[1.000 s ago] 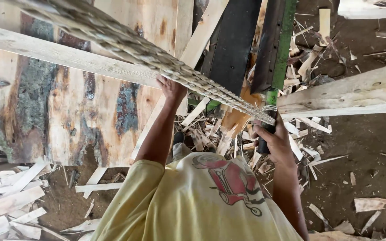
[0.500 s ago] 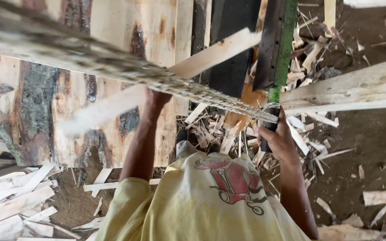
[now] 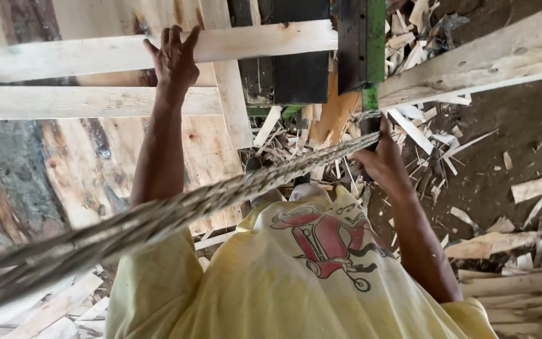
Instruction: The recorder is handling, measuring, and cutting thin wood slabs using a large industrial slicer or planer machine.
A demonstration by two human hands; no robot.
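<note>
Pale sawn wooden plank [image 3: 252, 41] lies crosswise, reaching the green-edged dark metal frame [image 3: 362, 44]. Left hand [image 3: 174, 56] presses on it, fingers spread, unclenched. Right hand [image 3: 381, 160], below that frame, grasps the thick twisted rope [image 3: 177, 210].

A sawmill or rough woodworking yard: sawn planks [image 3: 158, 47] at 11 o'clock, a green machine frame [image 3: 374, 44] at 12, wood offcuts [image 3: 421, 132] littering the dirt floor [image 3: 509, 144] at 2.

Rough-sawn pale wood plank [image 3: 252, 43] at upper left; coarse, frayed fibre rope [image 3: 177, 210] across the centre; matt green-painted metal post [image 3: 374, 44]; splintery wood offcuts [image 3: 421, 125].
</note>
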